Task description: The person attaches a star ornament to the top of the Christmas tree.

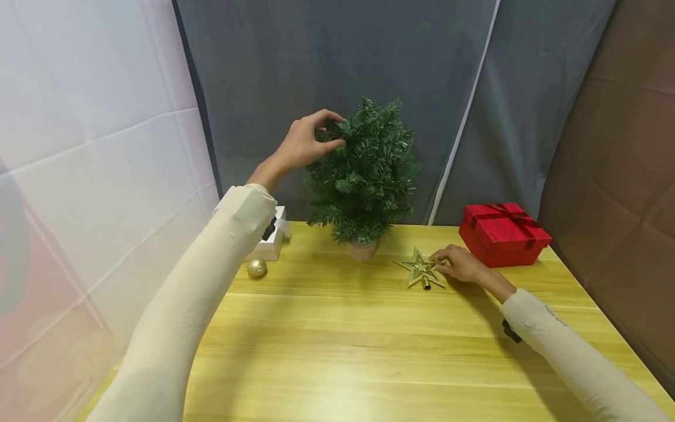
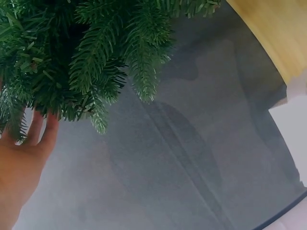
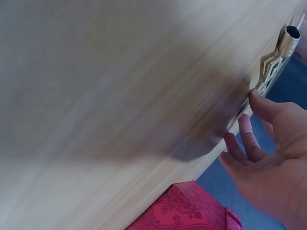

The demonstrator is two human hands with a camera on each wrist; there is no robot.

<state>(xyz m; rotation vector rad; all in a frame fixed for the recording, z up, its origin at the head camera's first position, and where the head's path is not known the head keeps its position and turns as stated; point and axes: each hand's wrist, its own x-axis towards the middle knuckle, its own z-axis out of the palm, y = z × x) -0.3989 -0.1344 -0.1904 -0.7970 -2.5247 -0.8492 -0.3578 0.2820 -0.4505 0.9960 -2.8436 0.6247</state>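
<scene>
A small green artificial Christmas tree [image 1: 364, 170] stands upright in a pale round base [image 1: 362, 251] at the back of the table. My left hand [image 1: 311, 139] grips its upper left branches between thumb and fingers; in the left wrist view the fingertips disappear into the foliage [image 2: 103, 52]. Right of the base, a gold glittery star tree topper [image 1: 420, 268] with a tube socket [image 3: 289, 40] is at the table surface. My right hand [image 1: 457, 264] pinches the star's right arm. Seen from the right wrist, the thumb meets its edge while the other fingers curl loosely below.
At the back right sits a red gift box [image 1: 503, 234] with a dark ribbon, close to my right hand. A gold ball ornament [image 1: 256, 268] and a white box [image 1: 271, 240], partly behind my left sleeve, are at the left. Grey cloth [image 1: 316, 53] hangs behind the wooden table [image 1: 343, 346].
</scene>
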